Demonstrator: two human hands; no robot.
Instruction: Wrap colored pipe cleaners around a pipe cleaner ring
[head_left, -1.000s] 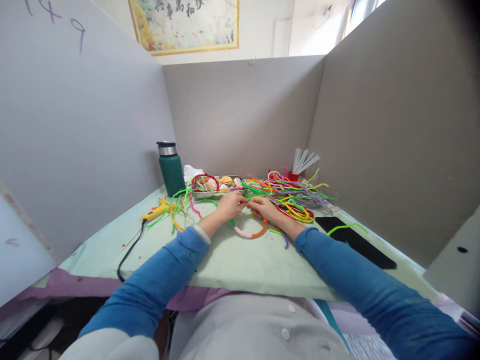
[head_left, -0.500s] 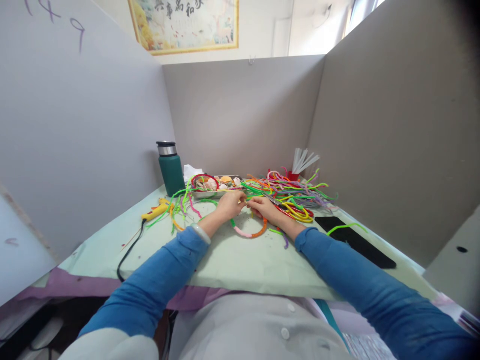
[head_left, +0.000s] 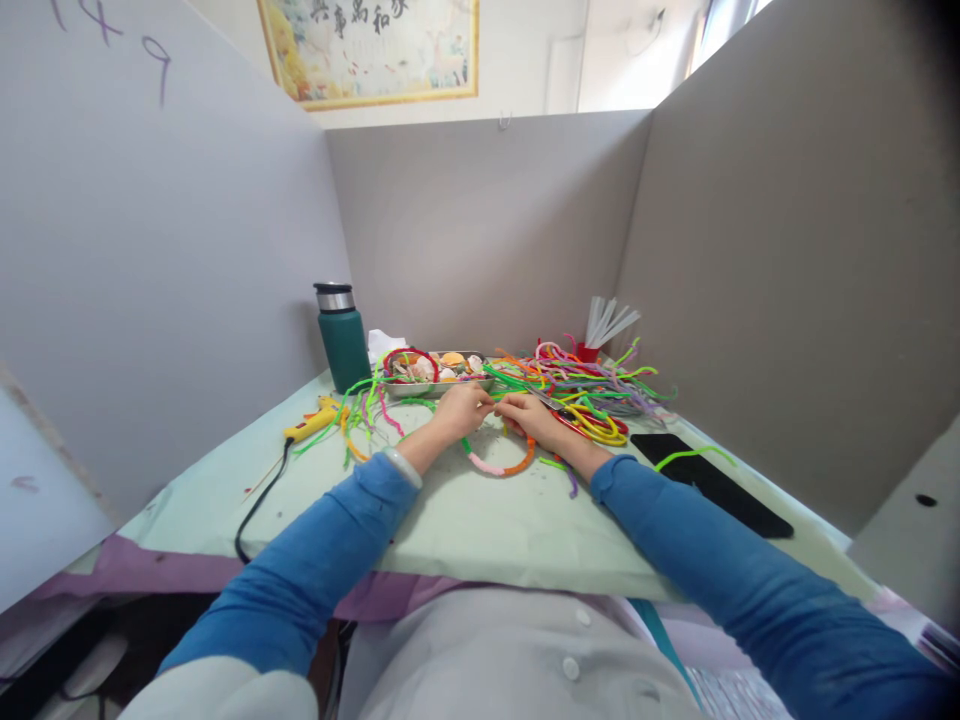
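Fingertips pinched, my left hand [head_left: 463, 408] and my right hand [head_left: 529, 418] meet almost tip to tip over the middle of the table. Below them curves a ring wrapped in fuzzy pipe cleaner [head_left: 487, 469], with green, pink and orange sections. Its upper part runs under both hands, which grip it. A bit of yellow shows beneath my right fingers; exactly what lies between the fingertips is too small to make out. Short green and purple pipe-cleaner pieces [head_left: 571, 482] rest near my right wrist.
Behind the hands stand a metal tray [head_left: 420, 390] of shells and a heap of coloured pipe cleaners [head_left: 592, 385]. At left are a green bottle [head_left: 343, 345] and a yellow glue gun [head_left: 304, 428] with its cord. A black phone-like slab [head_left: 712, 485] lies right. Grey partitions enclose the table.
Hardly anything differs. Both hands stay in place over the ring, with only a slight shift of the fingertips.
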